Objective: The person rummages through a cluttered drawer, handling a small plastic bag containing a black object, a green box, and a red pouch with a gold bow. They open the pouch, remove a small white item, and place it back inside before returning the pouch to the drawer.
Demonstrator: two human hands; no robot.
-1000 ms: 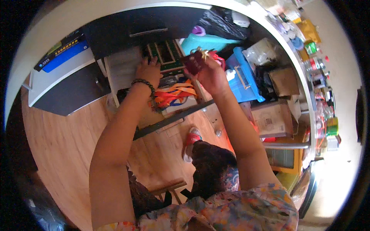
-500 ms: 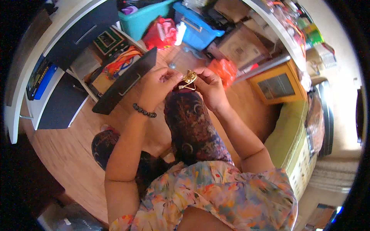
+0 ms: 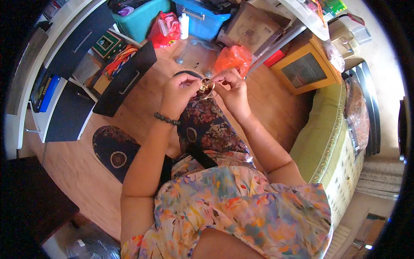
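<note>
Pinching a small, looped gold ribbon piece (image 3: 205,86) between two hands, right at the far end of a dark, flowered trouser leg (image 3: 211,125)! Closed tight at thumb and forefinger with the left hand (image 3: 177,94), bearing a dark bead bracelet (image 3: 167,119) at the wrist. Matched from the other side by the right hand (image 3: 235,92), curled in and nipping at the same gold. Cannot tell the full shape between the fingertips; too small, half covered.

Look left, to an open drawer (image 3: 139,67), jutting black-fronted over the wood floor (image 3: 276,108) and standing before the shelving. Spot orange ribbons (image 3: 120,60) inside, with a green box (image 3: 107,44) behind. Farther out, find a teal bin (image 3: 140,22), then a red bag (image 3: 165,31) and a white bottle (image 3: 184,26) crowding up against a blue bin (image 3: 202,22). Just beyond the right hand, note an orange-red plastic bag (image 3: 233,59) on the floor, near a cardboard box (image 3: 251,28). To the right, see an orange cabinet (image 3: 304,69) beside a green couch (image 3: 319,144).
</note>
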